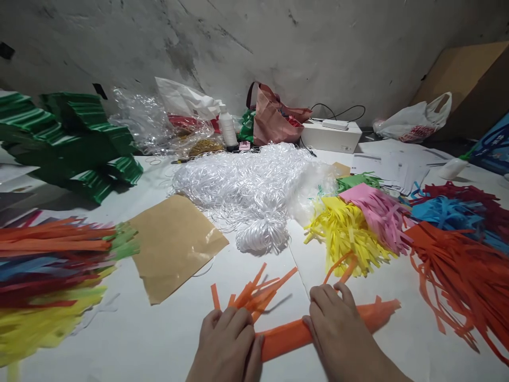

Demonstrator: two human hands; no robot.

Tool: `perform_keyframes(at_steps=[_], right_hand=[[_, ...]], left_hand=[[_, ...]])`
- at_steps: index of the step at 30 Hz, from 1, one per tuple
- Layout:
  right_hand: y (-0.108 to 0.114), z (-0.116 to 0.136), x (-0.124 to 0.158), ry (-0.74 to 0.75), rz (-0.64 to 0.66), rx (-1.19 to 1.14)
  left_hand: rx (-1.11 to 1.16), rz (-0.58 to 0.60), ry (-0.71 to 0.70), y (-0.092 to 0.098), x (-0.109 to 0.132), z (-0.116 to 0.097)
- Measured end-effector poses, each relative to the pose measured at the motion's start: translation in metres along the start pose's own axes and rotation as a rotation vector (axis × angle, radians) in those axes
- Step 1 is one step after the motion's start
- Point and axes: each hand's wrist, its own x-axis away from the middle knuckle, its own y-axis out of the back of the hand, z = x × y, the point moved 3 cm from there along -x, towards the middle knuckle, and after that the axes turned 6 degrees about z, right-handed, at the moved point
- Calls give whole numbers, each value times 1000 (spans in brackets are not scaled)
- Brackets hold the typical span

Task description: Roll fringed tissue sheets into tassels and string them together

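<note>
Orange fringed tissue-like paper strip [286,339] lying on white tabletop [151,339] toward six o'clock; left hand [228,342] at six and right hand [338,326] at five o'clock grasping its solid band [276,345], fringes [247,299] sprawling toward twelve. Probably handling light, soft, easily torn; band likely offering safest hold.

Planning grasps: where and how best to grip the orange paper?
Likely the bare middle of the orange paper, between left hand and right hand, pinched from the near side: a smooth band there, while loose strips splay out on the far side.

Grey wall [298,48] — scuffed and streaked, white tabletop [155,339]
</note>
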Motion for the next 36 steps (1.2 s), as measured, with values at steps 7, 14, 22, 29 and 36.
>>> perform_keyframes(at_steps=[7, 14, 22, 29, 36], right_hand=[[-9, -3, -4, -34, -8, 20], [13, 8, -4, 112, -374, -93], [-6, 24, -2, 318, -368, -64], [-10, 26, -2, 270, -314, -103], [-6, 11, 1, 249, -242, -146]], left_hand=[[-32, 50, -8, -5, -6, 3], [-17, 52, 22, -6, -6, 2], [-8, -208, -49, 1, -8, -8], [-59, -272, -263, -10, -5, -16], [-8, -242, -206, -1, 5, -6]])
